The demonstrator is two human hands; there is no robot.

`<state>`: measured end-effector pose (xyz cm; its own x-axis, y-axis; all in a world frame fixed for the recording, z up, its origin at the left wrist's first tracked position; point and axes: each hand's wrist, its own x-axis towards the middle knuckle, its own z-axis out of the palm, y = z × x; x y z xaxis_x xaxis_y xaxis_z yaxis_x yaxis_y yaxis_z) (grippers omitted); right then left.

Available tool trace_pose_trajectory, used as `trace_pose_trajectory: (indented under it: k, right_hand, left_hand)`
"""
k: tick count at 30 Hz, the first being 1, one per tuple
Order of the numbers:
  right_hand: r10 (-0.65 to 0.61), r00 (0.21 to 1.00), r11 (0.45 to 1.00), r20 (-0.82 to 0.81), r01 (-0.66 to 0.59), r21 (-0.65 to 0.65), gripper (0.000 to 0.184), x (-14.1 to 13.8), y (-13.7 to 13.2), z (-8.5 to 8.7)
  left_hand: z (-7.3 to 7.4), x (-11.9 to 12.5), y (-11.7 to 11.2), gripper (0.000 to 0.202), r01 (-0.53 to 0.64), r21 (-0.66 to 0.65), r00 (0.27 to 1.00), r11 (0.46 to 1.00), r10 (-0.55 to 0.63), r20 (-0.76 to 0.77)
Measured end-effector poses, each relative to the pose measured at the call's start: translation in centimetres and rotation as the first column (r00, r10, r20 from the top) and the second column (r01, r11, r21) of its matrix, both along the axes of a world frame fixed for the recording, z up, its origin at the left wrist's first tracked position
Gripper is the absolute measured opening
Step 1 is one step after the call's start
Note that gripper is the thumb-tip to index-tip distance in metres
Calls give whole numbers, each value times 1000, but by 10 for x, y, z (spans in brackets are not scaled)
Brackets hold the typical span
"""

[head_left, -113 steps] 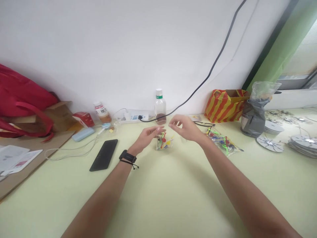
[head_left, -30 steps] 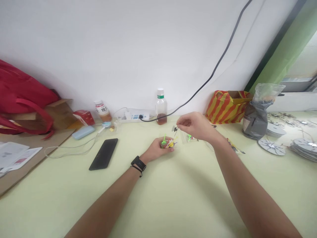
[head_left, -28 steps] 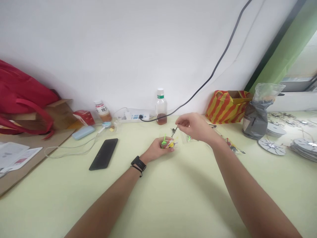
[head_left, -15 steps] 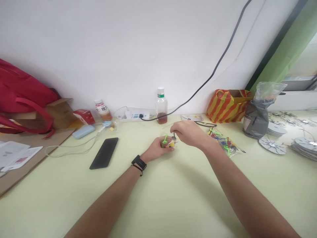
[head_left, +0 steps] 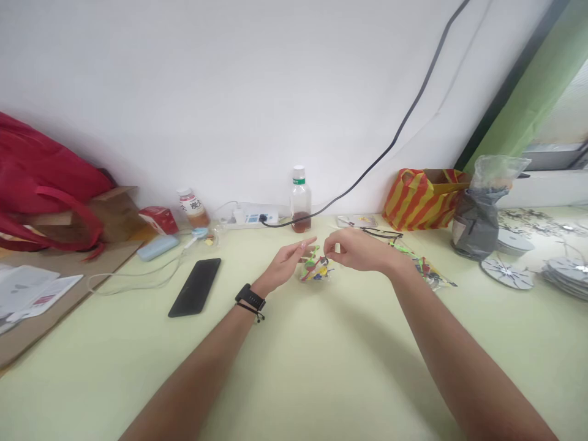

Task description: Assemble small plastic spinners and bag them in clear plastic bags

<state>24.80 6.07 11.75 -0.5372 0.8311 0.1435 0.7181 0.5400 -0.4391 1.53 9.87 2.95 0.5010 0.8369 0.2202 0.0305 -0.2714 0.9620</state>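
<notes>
A small clear plastic bag point(head_left: 314, 271) with bright green, red, yellow and blue pieces sits on the table between my hands. My left hand point(head_left: 285, 262) is at the bag's left side, open, its fingers stretched out and partly behind the green piece. On the right, the thumb and fingertips of my right hand point(head_left: 353, 250) are pinched together at the bag's top edge. A small dark, ring-like bit shows below these fingertips, too small to name. A larger clear bag of similar coloured parts point(head_left: 425, 267) lies beyond my right wrist.
Behind the hands stand a bottle of brown drink point(head_left: 301, 205) and a power strip point(head_left: 255, 215) with a black cable. A black phone point(head_left: 195, 288) lies to the left. At right are a striped bag point(head_left: 420, 199), a grey bag point(head_left: 475, 223) and slotted discs point(head_left: 506, 272).
My left hand has loosened from around the small bag and its fingers have straightened. The bag now sits lower, more exposed. My right hand has shifted slightly right and down.
</notes>
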Motion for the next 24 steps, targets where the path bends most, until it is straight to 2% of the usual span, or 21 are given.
trace_pose_trajectory:
  k: [3,6,9,14,20,24]
  right_hand:
    - [-5,994,1000,-108,7,18,17,-5,-1,2]
    - [43,981,999,-190,-43,1,26,-10,1,-3]
    - [62,987,998,-150,-63,-2,25,-11,6,-12]
    - [-2,1000,997,-5,3,77,11,-7,10,-17]
    - [-73,980,988,-187,97,123,21,0,8,-9]
    - [0,992,992,-129,16,127,15,2,10,-12]
  left_hand:
    - [3,4,-3,62,11,-34,998,999,-9,66]
    - [4,10,-8,64,-54,-55,993,997,59,103]
    - [3,15,-11,64,-124,-74,982,989,134,136]
    - [7,15,-11,61,-170,-75,965,983,182,187]
    - [14,10,-9,64,-154,-113,964,982,174,199]
    - [15,7,-8,60,-165,-100,960,981,183,214]
